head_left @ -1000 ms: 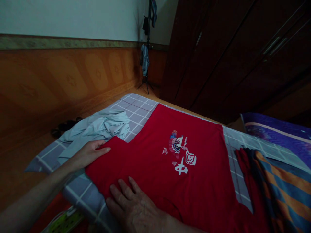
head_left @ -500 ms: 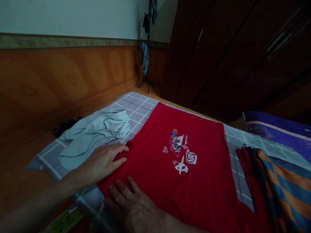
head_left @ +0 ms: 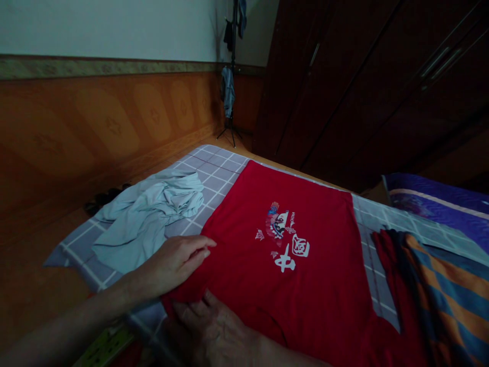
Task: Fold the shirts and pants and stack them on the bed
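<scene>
In the head view, you have a red shirt spread on a surface under a grey checked cover, reaching from both hands away to the cover's far edge, its white print facing up. Your left grip is nearly closed, thumb and fingers drawn together on the shirt's folded-in side edge. Your right grip, nearer to you and to the right of the left one, lies palm down on the shirt; its fingertips run in under the fold, so you cannot tell whether they have hold of any cloth.

Just beyond your left grip, a pale crumpled garment lies on the cover. Well to the right of your right grip is an orange-and-blue garment, with a purple item beyond it. Below your left forearm, a yellow-green object with dark holes shows dimly.

Farther off, past your left grip, dark shoes stand on the brown floor, along an orange panelled wall. Straight ahead of both hands, a black coat stand holds hanging clothes in the corner. Ahead and to the right, a dark wardrobe with metal handles fills that side.
</scene>
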Available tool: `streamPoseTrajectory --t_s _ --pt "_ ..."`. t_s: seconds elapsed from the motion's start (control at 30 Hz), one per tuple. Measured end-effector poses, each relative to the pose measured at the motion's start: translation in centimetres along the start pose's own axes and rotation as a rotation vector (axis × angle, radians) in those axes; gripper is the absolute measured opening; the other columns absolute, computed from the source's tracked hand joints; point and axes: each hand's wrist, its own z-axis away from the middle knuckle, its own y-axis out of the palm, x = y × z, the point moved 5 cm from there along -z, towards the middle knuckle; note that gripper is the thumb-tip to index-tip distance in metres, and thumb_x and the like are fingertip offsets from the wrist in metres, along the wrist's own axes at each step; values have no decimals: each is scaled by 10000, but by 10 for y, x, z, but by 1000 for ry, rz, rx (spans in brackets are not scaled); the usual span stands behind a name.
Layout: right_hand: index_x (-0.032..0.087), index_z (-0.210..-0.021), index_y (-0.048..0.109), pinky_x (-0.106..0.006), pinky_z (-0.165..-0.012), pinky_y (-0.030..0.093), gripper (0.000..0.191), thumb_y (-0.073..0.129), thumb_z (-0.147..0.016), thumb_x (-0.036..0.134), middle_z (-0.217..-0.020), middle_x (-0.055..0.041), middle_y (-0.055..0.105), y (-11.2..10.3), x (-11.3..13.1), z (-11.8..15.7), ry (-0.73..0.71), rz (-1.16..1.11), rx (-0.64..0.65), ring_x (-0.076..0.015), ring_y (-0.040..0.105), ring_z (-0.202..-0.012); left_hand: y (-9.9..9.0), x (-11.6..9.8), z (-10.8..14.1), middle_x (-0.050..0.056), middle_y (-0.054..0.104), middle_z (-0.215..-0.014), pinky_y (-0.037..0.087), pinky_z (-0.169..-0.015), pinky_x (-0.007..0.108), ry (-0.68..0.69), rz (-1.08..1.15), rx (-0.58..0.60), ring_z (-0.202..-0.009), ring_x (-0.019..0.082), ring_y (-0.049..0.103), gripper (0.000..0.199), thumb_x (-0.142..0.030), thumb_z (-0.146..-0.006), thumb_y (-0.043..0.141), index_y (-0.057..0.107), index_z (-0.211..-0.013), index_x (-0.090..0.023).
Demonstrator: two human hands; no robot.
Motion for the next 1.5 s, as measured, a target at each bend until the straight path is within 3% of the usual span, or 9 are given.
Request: streamPoseTrajectory --t_s 0.27,0.47,0.63,0.83,0.97,1.1,1.17,1.3,1.5 --pt "198 -1163 575 -309 -968 432 377 485 -910 463 -1271 -29 587 -31 2 6 203 60 -515 -207 480 -1184 28 25 -5 87 567 -1320 362 -1074 395 273 -275 -99 -1279 222 454 338 -211 -929 410 591 -1212 -169" --pt "118 -1009 602 -359 -909 476 419 492 -897 508 -1231 -135 583 -2 1 1 57 56 -279 -290 479 -1195 59 43 -1 108 170 -1559 178 -1153 438 362 -449 67 -1428 251 166 709 -398 -933 465 100 -1504 -192" --pt "144 -941 597 -364 -824 503 402 464 -913 522 -1025 -99 632 11 4 2 21 44 -213 -311 489 -1161 56 41 2 105 -15 -1578 169 -1133 508 348 -483 112 -1433 331 70 787 -571 -876 477 88 -1499 -286" --pt "121 -918 589 -333 -794 501 388 397 -953 457 -986 -98 624 -39 4 5 87 -9 -132 -233 560 -986 58 38 4 81 -36 -1580 208 -1109 543 384 -504 66 -1419 380 103 772 -409 -823 614 204 -1474 -343" --pt "116 -1108 580 -315 -803 516 307 409 -955 320 -1150 -108 618 -109 -8 52 424 10 -227 -203 572 -1015 56 26 2 110 109 -1571 207 -1099 567 503 -476 66 -1406 389 157 805 -528 -810 591 203 -1482 -313" --pt "158 -1155 597 -354 -834 520 298 463 -923 289 -1141 -109 645 -150 -17 160 961 163 -520 -199 613 -1008 61 -21 -7 109 223 -1545 180 -1117 534 679 -427 115 -1403 349 204 834 -624 -825 518 151 -1495 -290" --pt "177 -1064 648 -369 -835 507 303 477 -892 359 -1037 -99 680 -149 -11 226 1324 258 -626 -218 639 -949 73 -57 -8 109 242 -1539 171 -1129 505 789 -394 207 -1407 317 212 799 -614 -855 478 141 -1497 -278" --pt "183 -977 696 -344 -620 477 459 453 -826 543 -849 -88 689 -115 19 319 1942 237 -482 -226 646 -669 112 -122 -4 143 263 -1525 143 -1144 484 1000 -323 441 -1416 292 198 759 -601 -875 449 217 -1483 -212" --pt "203 -796 670 -306 -616 407 405 488 -821 564 -813 -74 658 -88 40 322 2062 156 -340 -222 633 -709 165 -154 1 157 204 -1541 104 -1149 524 1126 -171 545 -1428 303 140 699 -587 -908 388 253 -1472 -197"
